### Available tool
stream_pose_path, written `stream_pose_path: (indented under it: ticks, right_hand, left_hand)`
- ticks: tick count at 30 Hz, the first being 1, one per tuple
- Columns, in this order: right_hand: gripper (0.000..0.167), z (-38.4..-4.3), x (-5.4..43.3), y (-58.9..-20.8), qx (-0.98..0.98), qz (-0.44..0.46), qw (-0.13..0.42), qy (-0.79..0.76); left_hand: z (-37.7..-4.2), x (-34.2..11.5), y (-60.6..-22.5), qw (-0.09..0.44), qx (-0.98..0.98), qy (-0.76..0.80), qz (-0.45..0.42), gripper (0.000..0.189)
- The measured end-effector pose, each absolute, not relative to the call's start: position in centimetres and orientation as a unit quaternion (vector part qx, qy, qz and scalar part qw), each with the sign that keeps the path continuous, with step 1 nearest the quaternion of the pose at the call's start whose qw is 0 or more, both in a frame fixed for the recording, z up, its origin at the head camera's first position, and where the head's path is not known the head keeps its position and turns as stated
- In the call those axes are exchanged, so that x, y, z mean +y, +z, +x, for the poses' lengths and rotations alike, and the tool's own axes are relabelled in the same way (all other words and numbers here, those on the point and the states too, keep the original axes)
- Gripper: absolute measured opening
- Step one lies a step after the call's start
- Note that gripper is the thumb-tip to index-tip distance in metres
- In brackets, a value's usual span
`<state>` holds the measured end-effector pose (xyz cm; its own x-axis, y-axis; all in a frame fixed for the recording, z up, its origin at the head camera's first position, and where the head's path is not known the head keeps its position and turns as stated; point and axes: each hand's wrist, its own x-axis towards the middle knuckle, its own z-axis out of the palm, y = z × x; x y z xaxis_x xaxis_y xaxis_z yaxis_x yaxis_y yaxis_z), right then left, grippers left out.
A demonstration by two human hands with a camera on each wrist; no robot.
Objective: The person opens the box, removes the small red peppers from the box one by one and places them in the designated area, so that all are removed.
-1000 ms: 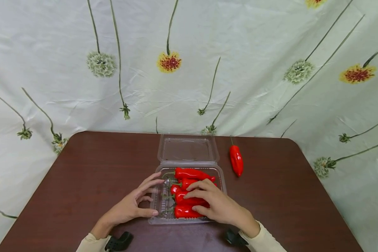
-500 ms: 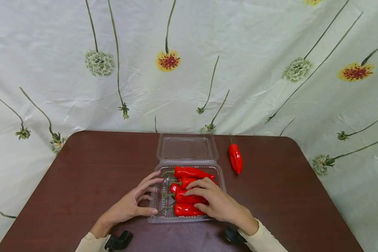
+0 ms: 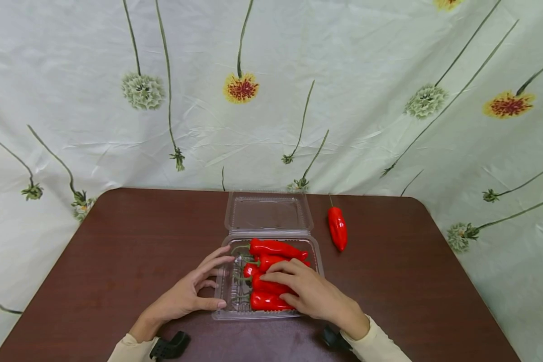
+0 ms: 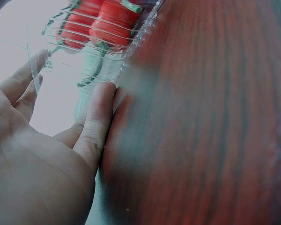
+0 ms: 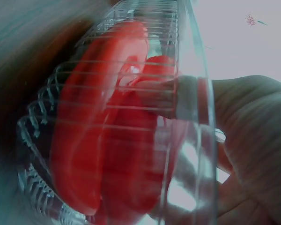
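A clear plastic clamshell container (image 3: 319, 251) lies with its lid folded back, holding several glossy red chili peppers (image 3: 267, 300) with green stems in a stack of rows. My left hand (image 3: 181, 299) has its fingers spread along the container's left side, thumb at the near left corner; in the left wrist view the thumb (image 4: 100, 105) rests by the wall. From the right, my right hand (image 3: 317, 289) reaches over the rim, its bent fingers and thumb gripping a red pepper (image 3: 267, 284). The right wrist view shows that thumb (image 5: 154, 96) against the peppers through the clear wall.
One more red pepper (image 3: 337, 229) lies on the brown table (image 3: 389, 251) right of the open lid (image 3: 271, 213), stem pointing away. A pale flower-print cloth (image 3: 353, 100) hangs behind the table's far edge.
The right hand's fingers have shifted slightly left over the peppers, and the pepper beneath them sits a little differently. The left hand keeps its place at the container.
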<state>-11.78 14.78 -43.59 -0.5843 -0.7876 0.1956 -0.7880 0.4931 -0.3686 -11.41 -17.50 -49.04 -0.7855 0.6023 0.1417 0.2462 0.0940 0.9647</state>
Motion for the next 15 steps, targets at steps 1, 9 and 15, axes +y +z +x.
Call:
stream_pose_path:
  ticks: [1, 9, 15]
  right_hand:
    - [0.053, -11.76, 14.78, -43.6, -0.864, 0.455, 0.0, 0.215]
    - [0.054, -11.73, 14.95, -43.44, -0.865, 0.452, -0.007, 0.219]
    - [0.056, -11.69, 15.05, -43.24, -0.861, 0.458, 0.002, 0.22]
  left_hand:
    - [-11.42, -17.5, -49.06, 0.148, 0.725, 0.606, 0.292, 0.079]
    - [-11.46, -17.47, -49.07, 0.152, 0.729, 0.603, 0.287, 0.079]
    - [-11.34, -17.44, -48.9, 0.151, 0.726, 0.606, 0.286, 0.079]
